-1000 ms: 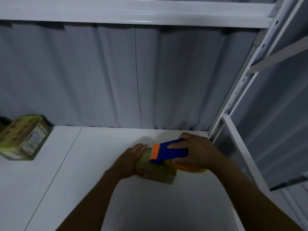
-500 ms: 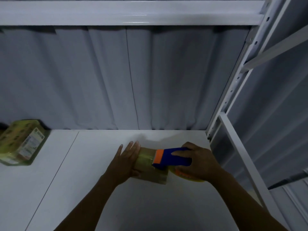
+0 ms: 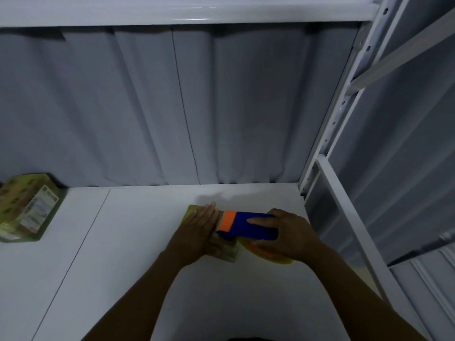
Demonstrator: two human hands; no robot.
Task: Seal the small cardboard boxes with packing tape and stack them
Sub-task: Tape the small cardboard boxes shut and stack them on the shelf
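Note:
A small cardboard box (image 3: 227, 253) lies on the white table (image 3: 138, 267), mostly hidden under my hands. My left hand (image 3: 197, 232) presses flat on its top with straight fingers. My right hand (image 3: 288, 236) grips a blue and orange tape dispenser (image 3: 246, 226) whose orange front end rests over the box's top. A yellowish tape roll (image 3: 278, 259) shows under that hand.
A pile of taped boxes (image 3: 27, 207) sits at the far left by the grey curtain (image 3: 172, 107). A white shelf post (image 3: 337, 114) and rail (image 3: 349, 225) border the table's right side. A shelf beam (image 3: 172, 11) runs overhead.
My left hand went from gripping the box's left end to lying flat on its top. The dispenser and right hand stayed over the box's right part. The view shifted slightly.

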